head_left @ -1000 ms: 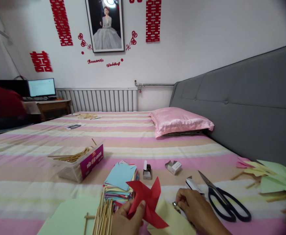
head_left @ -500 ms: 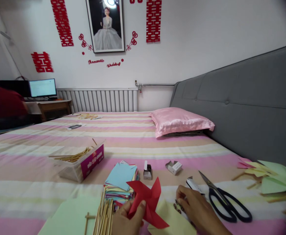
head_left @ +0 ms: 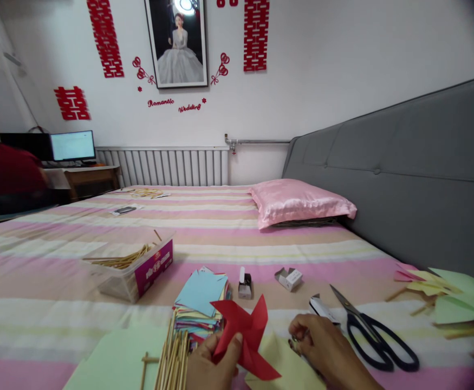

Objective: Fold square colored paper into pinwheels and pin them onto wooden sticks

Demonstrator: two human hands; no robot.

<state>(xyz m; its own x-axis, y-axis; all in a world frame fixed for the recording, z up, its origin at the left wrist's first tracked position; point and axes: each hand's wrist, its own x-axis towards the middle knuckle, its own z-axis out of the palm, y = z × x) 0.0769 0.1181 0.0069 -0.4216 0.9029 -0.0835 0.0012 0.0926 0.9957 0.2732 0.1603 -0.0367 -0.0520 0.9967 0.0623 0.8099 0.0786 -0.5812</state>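
Stripy bedding (head_left: 220,238) is the work top. Left of the left hand (head_left: 210,364), sticks (head_left: 171,357) lie bunched, maybe for easy grabbing. That hand pinches the red paper pinwheel (head_left: 242,324), likely to hold its folds down; its tips are pointy. Farther right, the right hand (head_left: 322,342) curls over tiny bits (head_left: 292,346); I can't tell if it pinches any.

**Camera placement: one head-worn view, facing forward and down**

The camera sits on the person's head, above and behind the left hand (head_left: 212,369) and right hand (head_left: 320,342). Both hands are nearest the lens, at the bottom edge, which crops them. Beyond the hands, the view runs across the striped bed (head_left: 212,238) to the wall (head_left: 334,70), well apart from them. The headboard (head_left: 415,162) bounds the field right of the hands; a desk (head_left: 86,176) stands far off, beyond and left of them.
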